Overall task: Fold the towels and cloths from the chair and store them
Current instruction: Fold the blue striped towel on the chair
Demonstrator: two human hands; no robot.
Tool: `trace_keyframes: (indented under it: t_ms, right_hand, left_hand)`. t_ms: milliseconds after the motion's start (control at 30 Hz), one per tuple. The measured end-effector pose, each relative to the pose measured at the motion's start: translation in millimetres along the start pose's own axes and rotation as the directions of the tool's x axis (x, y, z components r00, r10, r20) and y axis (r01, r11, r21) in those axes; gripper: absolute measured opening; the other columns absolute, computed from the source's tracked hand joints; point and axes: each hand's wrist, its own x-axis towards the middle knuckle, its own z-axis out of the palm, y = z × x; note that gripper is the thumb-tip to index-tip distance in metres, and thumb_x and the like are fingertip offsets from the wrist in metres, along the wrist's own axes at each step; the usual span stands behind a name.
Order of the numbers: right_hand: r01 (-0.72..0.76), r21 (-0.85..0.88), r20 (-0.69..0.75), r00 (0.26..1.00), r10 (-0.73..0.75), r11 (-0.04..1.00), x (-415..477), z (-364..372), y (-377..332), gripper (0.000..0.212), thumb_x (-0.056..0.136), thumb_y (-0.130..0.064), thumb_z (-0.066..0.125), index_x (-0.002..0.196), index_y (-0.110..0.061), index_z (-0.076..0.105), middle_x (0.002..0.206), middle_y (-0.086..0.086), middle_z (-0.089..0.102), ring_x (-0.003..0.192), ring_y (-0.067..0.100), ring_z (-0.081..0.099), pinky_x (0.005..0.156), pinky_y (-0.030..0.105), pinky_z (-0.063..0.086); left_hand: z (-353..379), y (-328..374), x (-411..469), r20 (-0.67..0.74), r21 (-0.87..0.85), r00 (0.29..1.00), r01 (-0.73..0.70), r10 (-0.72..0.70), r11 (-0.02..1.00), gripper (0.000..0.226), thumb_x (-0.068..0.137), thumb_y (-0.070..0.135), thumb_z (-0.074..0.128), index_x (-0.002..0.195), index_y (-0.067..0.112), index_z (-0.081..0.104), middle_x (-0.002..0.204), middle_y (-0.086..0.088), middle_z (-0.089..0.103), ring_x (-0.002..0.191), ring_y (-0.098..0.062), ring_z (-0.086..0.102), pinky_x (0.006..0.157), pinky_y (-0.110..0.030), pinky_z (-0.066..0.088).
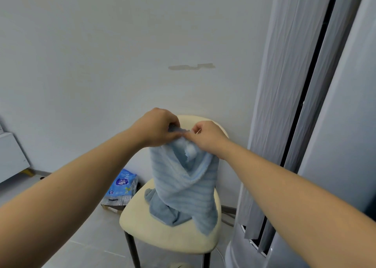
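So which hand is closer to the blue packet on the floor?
Left. The left hand grips the towel above the blue packet and a little to its right. The right hand pinches the towel farther right, over the chair.

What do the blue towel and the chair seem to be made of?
Towel: soft terry-like cloth, light blue, ribbed in stripes with a fuzzy edge; it hangs limp in folds. Chair: cream seat and back look padded and matte, perhaps fabric or faux leather. Legs: dark and thin, probably metal.

A ribbed light-blue towel (186, 188) hangs twisted, its lower end crumpled on the cream chair (173, 235).
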Motion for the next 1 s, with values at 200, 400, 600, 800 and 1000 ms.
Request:
trace_keyframes:
  t_ms: [200, 400, 600, 800, 1000]
  right_hand:
    - [-0.028, -0.375, 0.018, 0.999, 0.038, 0.927, -4.2, 1.4, 6.4, 0.022, 0.089, -0.034, 0.055, 0.070, -0.023, 0.053, 0.074, -0.004, 0.060, 0.072, 0.021, 0.058, 0.062, 0.031, 0.045]
    - [0.003, -0.338, -0.056, 0.998, -0.024, 0.941, -1.0, 0.9, 8.1, 0.019, 0.087, -0.019, 0.050, 0.070, -0.021, 0.042, 0.073, -0.002, 0.054, 0.072, 0.025, 0.051, 0.063, 0.036, 0.043]
    - [0.009, -0.315, 0.070, 0.997, 0.014, 0.949, 1.5, 1.7, 6.8, 0.011, 0.088, -0.019, 0.052, 0.088, -0.021, 0.063, 0.080, -0.003, 0.061, 0.080, 0.022, 0.057, 0.068, 0.031, 0.048]
    - [-0.089, -0.295, 0.070, 0.991, 0.114, 0.951, 7.5, 1.1, 15.2, 0.021, 0.091, -0.012, 0.042, 0.076, -0.020, 0.053, 0.080, 0.001, 0.059, 0.080, 0.023, 0.056, 0.065, 0.030, 0.041]
    - [-0.074, 0.017, 0.017, 0.997, 0.074, 0.997, 6.3, 3.8, 8.6, 0.014, 0.101, -0.022, 0.040, 0.108, -0.024, 0.051, 0.089, -0.003, 0.058, 0.084, 0.019, 0.057, 0.061, 0.029, 0.039]
  left_hand:
    - [4.6, 1.8, -1.3, -0.018, 0.085, 0.999, -0.025, 0.026, 0.996, 0.025, 0.079, 0.033, 0.075, 0.076, 0.019, 0.054, 0.072, 0.006, 0.050, 0.077, -0.020, 0.050, 0.066, -0.031, 0.036]
    - [7.5, -0.9, -5.4, -0.057, 0.111, 0.998, 0.019, -0.013, 0.994, 0.054, 0.088, 0.046, 0.066, 0.053, 0.019, 0.035, 0.059, 0.001, 0.041, 0.062, -0.019, 0.041, 0.059, -0.032, 0.031]
    - [0.4, -3.1, -8.0, -0.055, 0.072, 0.983, 0.178, -0.174, 0.981, 0.059, 0.098, 0.043, 0.051, 0.049, 0.014, 0.036, 0.054, -0.009, 0.046, 0.060, -0.028, 0.046, 0.056, -0.035, 0.039]
    - [-1.5, -5.6, -11.8, -0.091, 0.020, 0.924, 0.375, -0.372, 0.927, 0.053, 0.097, 0.036, 0.051, 0.051, 0.013, 0.036, 0.051, -0.005, 0.041, 0.057, -0.026, 0.042, 0.050, -0.030, 0.027]
    - [5.9, -11.7, -10.9, -0.112, -0.190, 0.917, 0.358, -0.382, 0.914, 0.008, 0.082, 0.004, 0.052, 0.083, 0.012, 0.052, 0.077, -0.002, 0.060, 0.076, -0.024, 0.053, 0.060, -0.030, 0.035]
